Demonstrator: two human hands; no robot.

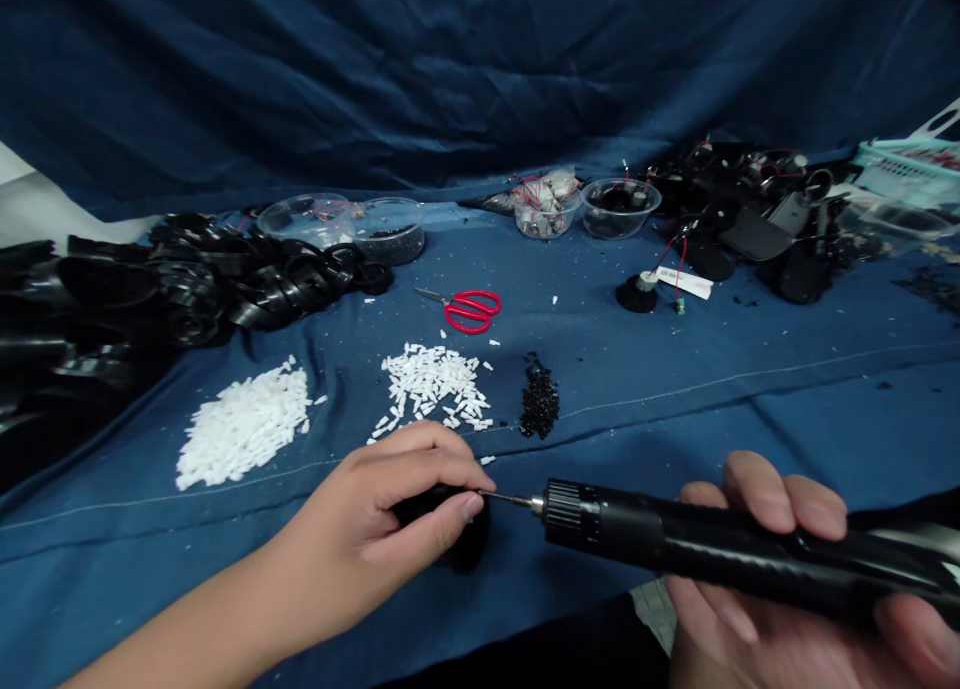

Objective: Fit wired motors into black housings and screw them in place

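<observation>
**Hand-held rotary tool meets a black round piece over blue cloth**

A dark blue cloth (480, 59) hangs behind the work, and a second blue cloth (645, 409) covers the table. Clock directions here run around the hands, with 12 straight ahead. At 10 o'clock, a large heap of black rubber rings (202, 289) spreads to the left edge. At 1 o'clock lies a heap of black parts (750, 204) with red wires, and a teal plastic basket (907, 169) sits beyond it at 2 o'clock. Four clear plastic bowls stand along the far side, from 11 to 1 o'clock; the nearest to the middle (546, 209) holds wired bits.

The right hand (757, 559), at 4 o'clock, is closed around the barrel of a black rotary tool (675, 534), which points left. The left hand (397, 509), at 8 o'clock, is curled firmly around a black round piece (469, 544), most of it hidden by the fingers. The tool's thin bit (506, 497) reaches the piece at the left fingertips, though the exact contact is hidden.

Ahead lie two piles of white plastic pieces (244, 424), (435, 387), red-handled scissors (471, 311) and a small pile of black granules (540, 397).
</observation>
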